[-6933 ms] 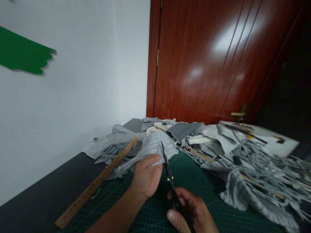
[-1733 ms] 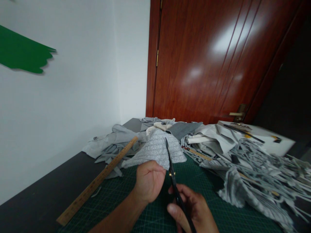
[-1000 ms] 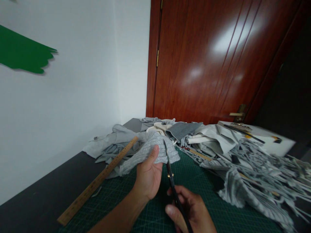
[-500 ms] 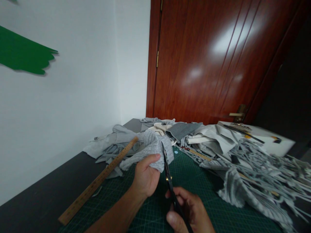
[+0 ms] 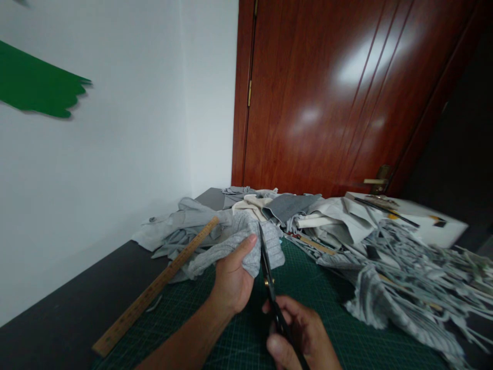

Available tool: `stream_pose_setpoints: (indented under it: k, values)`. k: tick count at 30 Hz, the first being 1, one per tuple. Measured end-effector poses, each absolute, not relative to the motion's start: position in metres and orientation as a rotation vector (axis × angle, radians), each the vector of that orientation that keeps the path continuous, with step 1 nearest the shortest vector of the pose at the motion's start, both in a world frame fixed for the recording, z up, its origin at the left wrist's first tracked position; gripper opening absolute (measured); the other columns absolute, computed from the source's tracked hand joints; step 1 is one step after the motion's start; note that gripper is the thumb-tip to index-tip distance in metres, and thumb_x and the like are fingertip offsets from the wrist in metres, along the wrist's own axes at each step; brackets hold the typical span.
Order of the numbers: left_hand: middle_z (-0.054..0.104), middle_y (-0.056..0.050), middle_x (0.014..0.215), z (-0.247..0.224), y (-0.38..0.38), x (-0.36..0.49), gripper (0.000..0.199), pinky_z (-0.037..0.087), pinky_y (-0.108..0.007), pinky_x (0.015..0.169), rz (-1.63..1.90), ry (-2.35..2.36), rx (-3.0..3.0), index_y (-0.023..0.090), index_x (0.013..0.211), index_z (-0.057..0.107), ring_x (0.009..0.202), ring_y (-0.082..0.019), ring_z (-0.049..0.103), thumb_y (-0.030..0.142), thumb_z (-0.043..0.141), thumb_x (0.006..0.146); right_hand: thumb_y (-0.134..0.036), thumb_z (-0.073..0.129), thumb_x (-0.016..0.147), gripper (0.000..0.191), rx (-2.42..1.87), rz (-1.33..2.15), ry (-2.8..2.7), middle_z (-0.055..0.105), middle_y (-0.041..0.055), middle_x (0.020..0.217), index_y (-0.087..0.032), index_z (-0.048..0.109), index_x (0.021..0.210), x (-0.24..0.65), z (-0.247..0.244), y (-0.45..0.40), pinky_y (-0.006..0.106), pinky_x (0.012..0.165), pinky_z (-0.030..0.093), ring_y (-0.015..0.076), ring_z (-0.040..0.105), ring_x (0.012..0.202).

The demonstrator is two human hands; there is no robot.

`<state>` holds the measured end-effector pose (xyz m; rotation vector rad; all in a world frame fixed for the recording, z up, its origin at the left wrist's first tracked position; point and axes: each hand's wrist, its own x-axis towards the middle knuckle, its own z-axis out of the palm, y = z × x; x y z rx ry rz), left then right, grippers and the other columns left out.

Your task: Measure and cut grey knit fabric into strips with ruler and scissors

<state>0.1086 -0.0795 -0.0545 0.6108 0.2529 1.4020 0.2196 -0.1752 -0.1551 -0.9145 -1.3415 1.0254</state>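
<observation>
My left hand [image 5: 234, 280] pinches a light grey ribbed knit fabric [image 5: 219, 249], its thumb on top and the fingers beneath. Black scissors [image 5: 268, 280] with a brass-coloured pivot are gripped in my right hand [image 5: 298, 331]. The blades point away from me and lie against the knit, just right of my left thumb, and part of the cloth shows on their right side. Whether the blades are fully together I cannot tell. Below both hands lies a green cutting mat [image 5: 319, 308] with a grid.
A wooden ruler [image 5: 154, 288] slants across the mat's left side. Grey and white cloth pieces [image 5: 292, 208] are heaped at the back. Many cut strips [image 5: 416, 262] pile up on the right, before a white box [image 5: 442, 226]. A brown door [image 5: 308, 92] stands behind.
The part of the knit right of the blades now reaches further right. My left thumb has shifted slightly up, and the scissors have moved a little to the right.
</observation>
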Motion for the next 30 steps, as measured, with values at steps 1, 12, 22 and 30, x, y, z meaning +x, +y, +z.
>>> stream_pose_setpoints:
  k: [1, 12, 22, 30]
  values:
    - [0.081, -0.007, 0.11, -0.0541, -0.0794, 0.109, 0.052, 0.047, -0.045, 0.112, 1.419, 0.239, 0.61, 0.018, 0.116, 0.075, 0.125, -0.033, 0.068, 0.016, 0.093, 0.068, -0.069, 0.08, 0.078, 0.064, -0.914, 1.019, -1.345, 0.048, -0.0066, 0.062, -0.017, 0.066, 0.115, 0.2197, -0.1553, -0.1752, 0.019, 0.043, 0.026, 0.0064, 0.035, 0.045]
    - [0.082, -0.003, 0.107, -0.0572, -0.0796, 0.1087, 0.051, 0.048, -0.045, 0.107, 1.472, 0.296, 0.563, 0.02, 0.11, 0.077, 0.111, -0.032, 0.073, 0.007, 0.087, 0.062, -0.068, 0.078, 0.08, 0.062, -0.952, 1.02, -1.368, 0.049, -0.0062, 0.062, -0.016, 0.067, 0.112, 0.2207, -0.1512, -0.1756, 0.021, 0.044, 0.027, 0.0071, 0.038, 0.045]
    - [0.08, -0.004, 0.105, -0.0563, -0.0795, 0.1034, 0.057, 0.047, -0.045, 0.106, 1.37, 0.304, 0.642, 0.02, 0.108, 0.075, 0.111, -0.034, 0.072, 0.004, 0.073, 0.054, -0.07, 0.077, 0.08, 0.062, -0.96, 1.034, -1.371, 0.05, -0.0056, 0.062, -0.016, 0.067, 0.11, 0.2199, -0.1464, -0.176, 0.02, 0.044, 0.027, 0.0069, 0.039, 0.045]
    - [0.078, -0.003, 0.105, -0.0565, -0.0766, 0.1032, 0.059, 0.05, -0.046, 0.103, 1.346, 0.303, 0.63, 0.02, 0.099, 0.075, 0.111, -0.035, 0.07, 0.002, 0.064, 0.044, -0.071, 0.078, 0.078, 0.065, -0.971, 1.044, -1.375, 0.049, -0.0059, 0.061, -0.016, 0.067, 0.11, 0.2199, -0.1486, -0.1753, 0.02, 0.043, 0.025, 0.0071, 0.039, 0.045]
